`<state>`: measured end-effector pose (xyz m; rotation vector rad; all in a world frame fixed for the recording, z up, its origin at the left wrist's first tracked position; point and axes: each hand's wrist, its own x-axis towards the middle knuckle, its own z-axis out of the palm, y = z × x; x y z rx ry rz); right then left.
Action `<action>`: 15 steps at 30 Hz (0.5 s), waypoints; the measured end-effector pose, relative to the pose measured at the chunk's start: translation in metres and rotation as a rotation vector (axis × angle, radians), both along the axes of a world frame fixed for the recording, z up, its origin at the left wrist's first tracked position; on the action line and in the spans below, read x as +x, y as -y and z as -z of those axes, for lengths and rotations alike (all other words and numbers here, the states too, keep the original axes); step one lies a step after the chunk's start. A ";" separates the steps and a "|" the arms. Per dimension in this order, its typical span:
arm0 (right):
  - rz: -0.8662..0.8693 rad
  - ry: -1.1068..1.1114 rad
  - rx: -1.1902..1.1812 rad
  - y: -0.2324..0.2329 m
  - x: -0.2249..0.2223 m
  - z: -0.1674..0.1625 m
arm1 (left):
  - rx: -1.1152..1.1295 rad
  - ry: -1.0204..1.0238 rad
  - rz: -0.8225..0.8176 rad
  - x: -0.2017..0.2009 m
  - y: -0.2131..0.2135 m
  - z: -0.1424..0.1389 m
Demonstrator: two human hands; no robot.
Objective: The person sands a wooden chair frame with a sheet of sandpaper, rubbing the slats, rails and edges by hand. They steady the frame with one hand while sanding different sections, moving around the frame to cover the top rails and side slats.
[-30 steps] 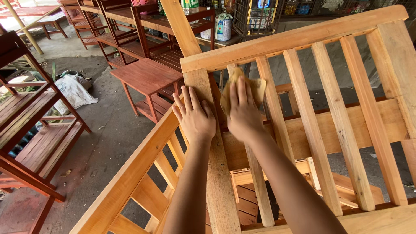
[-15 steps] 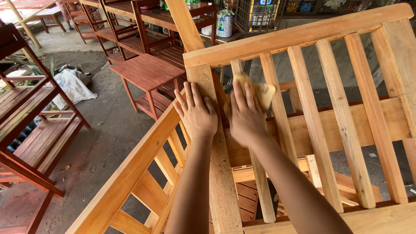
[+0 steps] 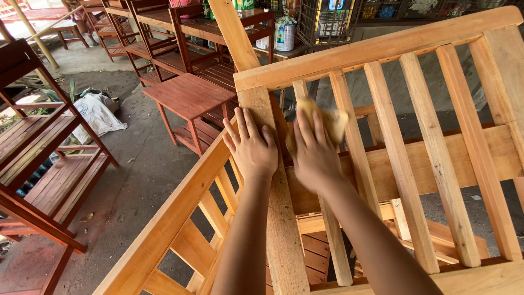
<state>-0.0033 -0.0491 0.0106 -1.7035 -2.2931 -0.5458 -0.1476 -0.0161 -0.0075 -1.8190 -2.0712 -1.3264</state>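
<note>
Cloth (image 3: 327,121) shifted down, two hands, one frame (image 3: 382,49)

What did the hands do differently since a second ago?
The right hand slid the yellow pad a little down the slat; the pad is blurred from rubbing. The left hand stayed flat on the corner post, and the wooden frame did not move.

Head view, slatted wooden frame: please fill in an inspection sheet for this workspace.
Surface: pale unfinished slatted wooden frame, bare wood.
Job's things: yellowish sanding pad pressed on a slat.
Clutter: white sack on the concrete floor.
Grippers: left hand flat on the corner post; right hand pressing the pad.
Cables: nothing seen.
Surroundings: red-brown stained wooden racks, small red-brown table, white cans.
</note>
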 end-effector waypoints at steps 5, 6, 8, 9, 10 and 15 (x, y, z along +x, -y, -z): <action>0.007 0.058 -0.098 0.028 0.005 0.007 | -0.002 0.011 0.002 0.001 -0.001 -0.001; -0.010 0.023 -0.026 0.017 0.002 0.000 | -0.009 0.011 0.004 0.001 -0.001 -0.002; 0.000 -0.041 -0.007 -0.020 -0.007 -0.022 | -0.013 0.029 0.014 0.002 -0.001 -0.002; 0.026 -0.074 -0.057 -0.032 -0.011 -0.029 | -0.016 0.038 0.015 0.001 -0.002 -0.002; 0.054 -0.109 -0.107 -0.039 -0.012 -0.032 | -0.016 0.037 0.012 0.001 -0.001 -0.002; 0.049 0.136 -0.048 0.012 0.003 0.000 | -0.002 0.028 0.004 0.001 0.000 -0.002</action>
